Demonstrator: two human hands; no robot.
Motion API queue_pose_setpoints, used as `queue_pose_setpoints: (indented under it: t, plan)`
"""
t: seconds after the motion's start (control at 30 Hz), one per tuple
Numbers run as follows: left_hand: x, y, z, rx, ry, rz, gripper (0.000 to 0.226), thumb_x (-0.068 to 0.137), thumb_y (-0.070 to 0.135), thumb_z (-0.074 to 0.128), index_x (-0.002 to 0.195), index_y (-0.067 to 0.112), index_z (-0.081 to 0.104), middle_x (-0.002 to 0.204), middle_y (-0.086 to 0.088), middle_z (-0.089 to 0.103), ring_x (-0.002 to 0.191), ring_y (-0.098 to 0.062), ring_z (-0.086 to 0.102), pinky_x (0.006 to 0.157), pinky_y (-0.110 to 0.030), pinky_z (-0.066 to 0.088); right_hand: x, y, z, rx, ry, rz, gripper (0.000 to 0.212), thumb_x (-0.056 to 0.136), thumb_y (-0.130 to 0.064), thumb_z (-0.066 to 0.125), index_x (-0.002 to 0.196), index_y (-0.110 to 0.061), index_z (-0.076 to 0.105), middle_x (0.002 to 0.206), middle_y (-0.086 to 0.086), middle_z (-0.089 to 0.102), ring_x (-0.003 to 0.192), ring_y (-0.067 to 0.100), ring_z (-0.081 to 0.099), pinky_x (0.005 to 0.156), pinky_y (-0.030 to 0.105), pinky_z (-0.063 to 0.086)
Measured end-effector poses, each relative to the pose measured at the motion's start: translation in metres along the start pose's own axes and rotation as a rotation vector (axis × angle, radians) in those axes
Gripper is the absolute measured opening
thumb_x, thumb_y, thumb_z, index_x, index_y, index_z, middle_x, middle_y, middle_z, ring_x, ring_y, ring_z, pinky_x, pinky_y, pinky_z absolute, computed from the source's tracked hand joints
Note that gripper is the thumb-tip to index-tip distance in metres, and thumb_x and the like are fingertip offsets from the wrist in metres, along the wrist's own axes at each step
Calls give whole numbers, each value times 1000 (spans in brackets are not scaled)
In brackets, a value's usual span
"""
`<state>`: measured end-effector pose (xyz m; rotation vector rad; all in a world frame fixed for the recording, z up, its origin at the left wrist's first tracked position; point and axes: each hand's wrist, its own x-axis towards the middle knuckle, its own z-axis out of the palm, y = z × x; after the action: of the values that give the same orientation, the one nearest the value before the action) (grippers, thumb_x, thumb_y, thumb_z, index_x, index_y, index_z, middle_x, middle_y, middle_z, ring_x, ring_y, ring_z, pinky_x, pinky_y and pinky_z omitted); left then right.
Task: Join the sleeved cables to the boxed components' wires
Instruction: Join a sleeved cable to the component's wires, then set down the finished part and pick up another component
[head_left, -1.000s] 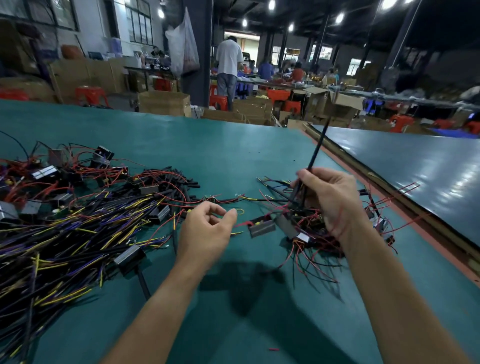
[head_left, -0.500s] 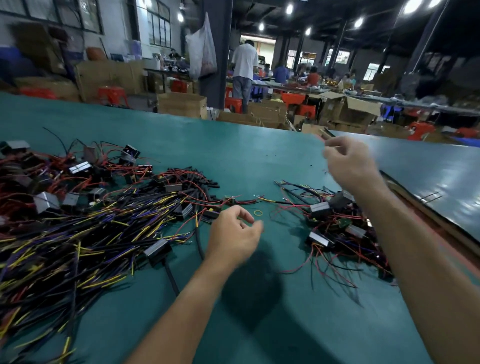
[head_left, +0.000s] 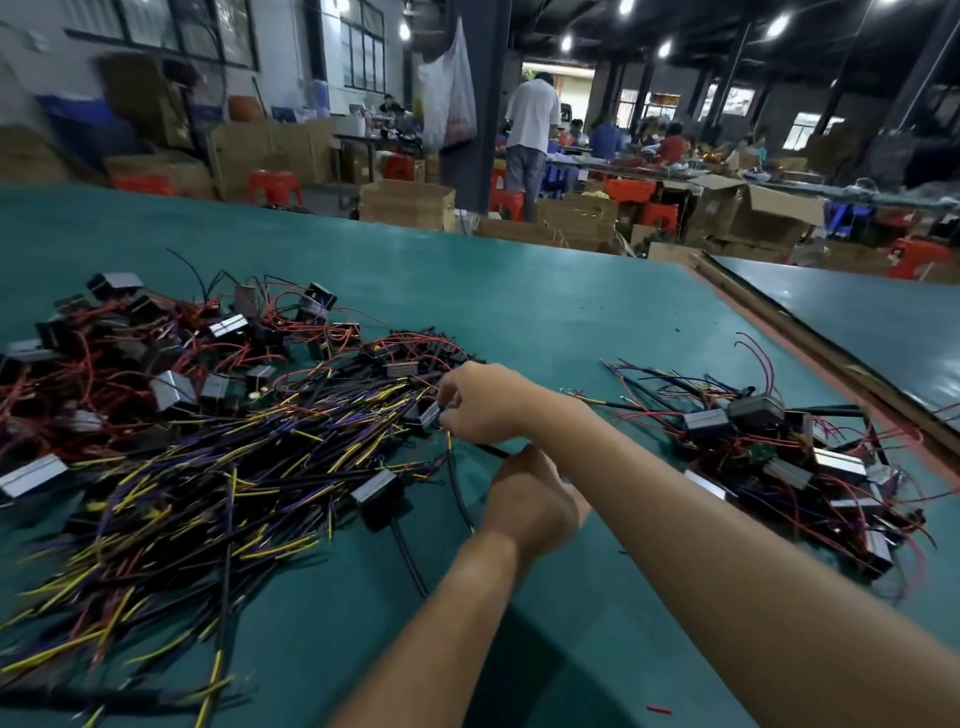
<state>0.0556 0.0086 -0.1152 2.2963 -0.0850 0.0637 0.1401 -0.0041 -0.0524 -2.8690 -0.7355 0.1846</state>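
Your right hand (head_left: 485, 402) reaches across your left forearm. Its fingers (head_left: 451, 410) are curled and drawn together against a small grey boxed component (head_left: 427, 413) at the edge of the big heap, though you cannot tell whether they pinch the box or only its wire. Your left hand (head_left: 530, 501) sits just at 5 o'clock of the right, back up, its fingers hidden but wrapped on a black sleeved cable (head_left: 494, 450) that comes out at 11 o'clock. The heap of black sleeved cables with yellow and purple ends (head_left: 208, 493) spreads toward 9 o'clock on the green surface (head_left: 519, 312). Grey boxed components with red wires (head_left: 182, 364) lie at 10 o'clock, and a smaller tangle of boxes and red wires (head_left: 779, 467) lies at 3 o'clock.
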Motion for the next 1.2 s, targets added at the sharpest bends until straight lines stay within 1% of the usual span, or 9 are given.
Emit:
queue_pose_setpoints:
  t: [0.1,0.37,0.47,0.6,0.83,0.93,1.0,1.07,1.2]
  plan:
    - [3,5,-2,-49,-29,-45,29,92,13,49,119,9,60,122,-14,63,87,-23,58,69,-28,40,20,3,6,-85,-12,81,15,84,-18,54,87,-4,59,80,11,62,75,34,56,59,32,47]
    - [13,-2,-8,25,46,-190,11,81,25,56,91,23,57,103,-4,67,102,-30,61,74,-29,41,24,33,18,-72,71,167,26,77,-18,65,102,-17,71,97,7,71,88,30,65,70,30,52]
    - [13,-4,-9,64,115,-186,20,81,28,62,98,20,58,107,-7,66,106,-31,60,79,-31,43,15,48,16,45,189,251,17,76,-27,67,88,-18,74,73,4,68,80,30,66,63,28,49]
    - [17,-5,-12,67,144,-217,33,81,35,63,106,15,55,114,-11,63,112,-33,57,88,-35,45,-1,66,9,265,420,330,13,78,-35,67,78,-22,70,79,1,72,82,26,65,70,29,50]
    - [25,-11,-20,-30,207,-306,41,87,34,60,114,11,40,121,-9,55,111,-34,55,78,-34,38,-37,83,-17,701,803,371,27,83,-31,61,60,-17,59,48,-13,49,54,14,47,56,27,36]
    - [29,-8,-24,-345,283,-267,28,91,28,55,115,15,48,107,2,61,99,-27,59,80,-35,45,-56,83,-20,880,708,336,33,86,-27,63,56,-14,56,46,-5,42,41,14,37,45,24,31]
    - [28,1,-24,-620,239,-239,9,91,20,51,97,17,58,93,-4,70,83,-26,63,76,-36,50,-65,79,-11,866,562,334,37,90,-29,64,57,-14,58,44,-2,42,35,13,36,40,19,30]
    - [26,8,-23,-716,201,-215,13,91,17,52,83,15,62,80,-4,69,69,-21,61,67,-31,46,-72,76,2,840,452,332,38,92,-32,64,59,-13,61,37,-5,42,32,12,37,36,16,30]
    - [20,11,-26,-797,75,-208,20,93,22,53,87,9,67,74,-6,64,56,-15,61,58,-28,48,-79,77,19,884,386,332,40,96,-32,58,64,-7,62,39,2,48,28,13,35,32,18,29]
